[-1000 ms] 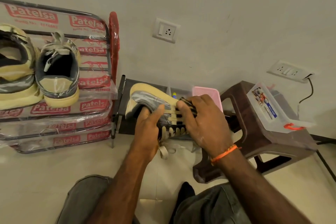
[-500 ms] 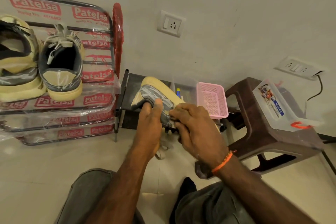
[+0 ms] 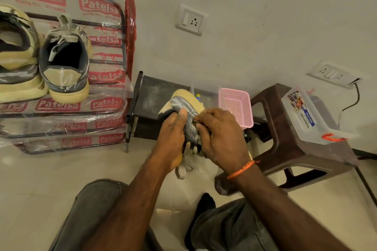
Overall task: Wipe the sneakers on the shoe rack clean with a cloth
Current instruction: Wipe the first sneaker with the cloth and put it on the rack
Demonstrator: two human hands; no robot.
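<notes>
Seen from the head camera, the left hand (image 3: pixel 173 138) is gripping a grey-and-cream laced sneaker (image 3: pixel 186 108) from its left side, thumb lying across the upper. The right hand (image 3: pixel 222 136) is curling closed against the shoe's right side; whether a cloth is under those fingers I cannot tell. The shoe is hovering above the pale tiled floor (image 3: pixel 51 179), between the plastic-wrapped metal shoe rack (image 3: pixel 106 108) carrying two matching sneakers (image 3: pixel 65 61) and a brown plastic stool (image 3: pixel 285 149). A pink mesh basket (image 3: pixel 236 106) is sitting just behind.
</notes>
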